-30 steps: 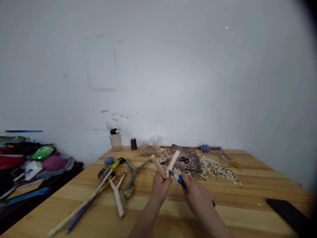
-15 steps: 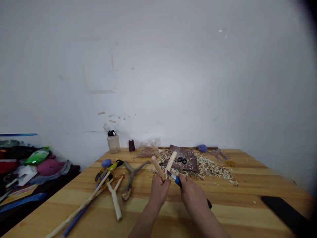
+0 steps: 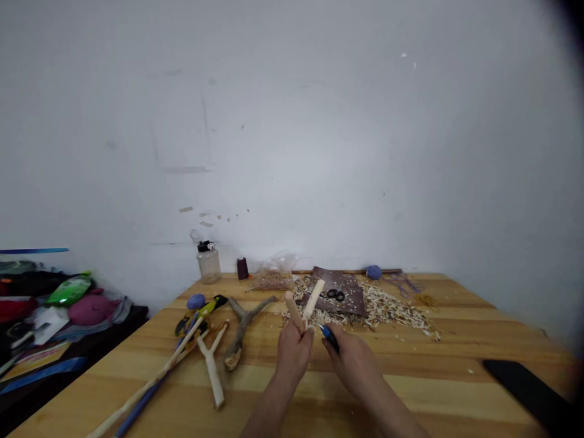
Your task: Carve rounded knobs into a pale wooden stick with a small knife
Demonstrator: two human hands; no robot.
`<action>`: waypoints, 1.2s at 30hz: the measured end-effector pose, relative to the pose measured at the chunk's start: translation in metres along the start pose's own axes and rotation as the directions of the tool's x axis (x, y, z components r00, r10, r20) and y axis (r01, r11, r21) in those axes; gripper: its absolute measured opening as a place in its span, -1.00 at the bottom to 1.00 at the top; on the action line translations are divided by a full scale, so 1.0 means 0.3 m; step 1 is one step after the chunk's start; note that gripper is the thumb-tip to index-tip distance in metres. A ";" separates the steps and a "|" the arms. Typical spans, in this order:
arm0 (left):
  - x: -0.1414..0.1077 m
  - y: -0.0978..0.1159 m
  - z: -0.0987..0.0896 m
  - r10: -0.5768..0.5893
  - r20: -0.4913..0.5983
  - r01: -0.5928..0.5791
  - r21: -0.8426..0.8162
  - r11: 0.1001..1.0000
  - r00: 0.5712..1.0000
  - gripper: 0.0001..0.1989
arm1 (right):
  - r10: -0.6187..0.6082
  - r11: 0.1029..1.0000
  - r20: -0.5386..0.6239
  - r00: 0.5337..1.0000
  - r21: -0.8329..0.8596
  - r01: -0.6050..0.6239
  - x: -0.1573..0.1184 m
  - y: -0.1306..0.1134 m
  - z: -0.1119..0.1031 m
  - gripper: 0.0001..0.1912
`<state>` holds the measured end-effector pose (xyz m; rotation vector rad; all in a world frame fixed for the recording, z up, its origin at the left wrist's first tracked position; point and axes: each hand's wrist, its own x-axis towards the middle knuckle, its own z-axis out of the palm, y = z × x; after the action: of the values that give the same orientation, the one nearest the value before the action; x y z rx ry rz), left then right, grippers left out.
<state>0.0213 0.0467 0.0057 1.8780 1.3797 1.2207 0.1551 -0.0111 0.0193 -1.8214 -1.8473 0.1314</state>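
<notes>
Above the front half of the table, near the middle, the left hand grips a pale forked stick by its joint, fingers curled tight and thumb laid across, both prongs pointing up and away toward the back edge. To its right, the right hand has its fingers wrapped round a blue-handled knife; how the hidden fingertips sit, I cannot tell.

Half a second ago the blade lay against the base of the right prong; now the knife has dropped back toward the right hand and looks clear of the wood. Most likely this is the gap between two whittling strokes, so no cut seems under way.

Beyond the hands, wood shavings spread toward the table's back edge, around and over a dark brown sheet with black-handled scissors on it. Toward the left edge lie a peeled fork and, just beside it, a bark-covered fork.
</notes>
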 end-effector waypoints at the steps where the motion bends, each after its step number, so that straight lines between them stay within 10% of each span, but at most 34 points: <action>1: -0.001 0.001 0.000 0.003 0.003 -0.003 0.019 1.000 1.000 -0.92 | -0.003 0.999 0.001 1.000 -0.042 0.003 -0.004 -0.006 -0.001 -0.74; 36: -0.007 0.011 -0.016 0.036 0.044 -0.039 0.065 0.997 0.998 -0.90 | 0.064 0.989 0.091 0.994 0.126 -0.075 0.007 0.009 0.006 -0.80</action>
<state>0.0185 0.0431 0.0100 1.9723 1.3832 1.1586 0.1569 -0.0083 0.0172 -1.8164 -1.7895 0.3522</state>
